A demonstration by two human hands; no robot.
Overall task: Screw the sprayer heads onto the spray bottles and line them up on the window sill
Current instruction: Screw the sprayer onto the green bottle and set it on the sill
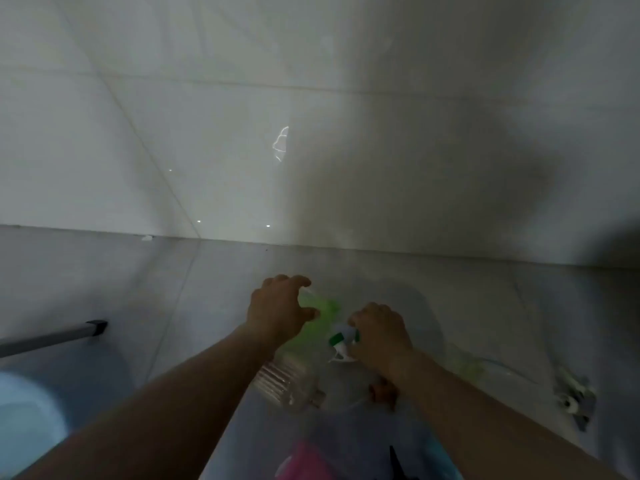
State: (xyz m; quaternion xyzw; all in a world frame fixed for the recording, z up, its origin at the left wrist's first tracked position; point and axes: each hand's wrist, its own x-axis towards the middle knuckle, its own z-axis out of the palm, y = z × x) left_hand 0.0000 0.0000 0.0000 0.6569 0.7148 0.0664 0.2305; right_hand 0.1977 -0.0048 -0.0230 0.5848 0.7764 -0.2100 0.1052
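Nearest the camera, at the bottom edge of the frame, lay a blurred pink thing (304, 460) with a dark pointed shape beside it; neither could be made out. Above them both forearms reached up the frame over a pale tiled floor (138, 271). The left hand (277, 310), just left of centre, had its fingers curled over the far end of a clear spray bottle (298, 355) holding green liquid, which lay tilted with its ribbed end toward the camera. The right hand (379, 336), just beside it, was closed around a white and green sprayer head (341, 342); whether the head sat on a bottle neck could not be told. At the right of the frame another sprayer head (575, 398) lay on the floor with a thin clear tube (502, 367) running from it. At left, a grey bar (52, 337) crossed above a pale blue rounded object (27, 417).
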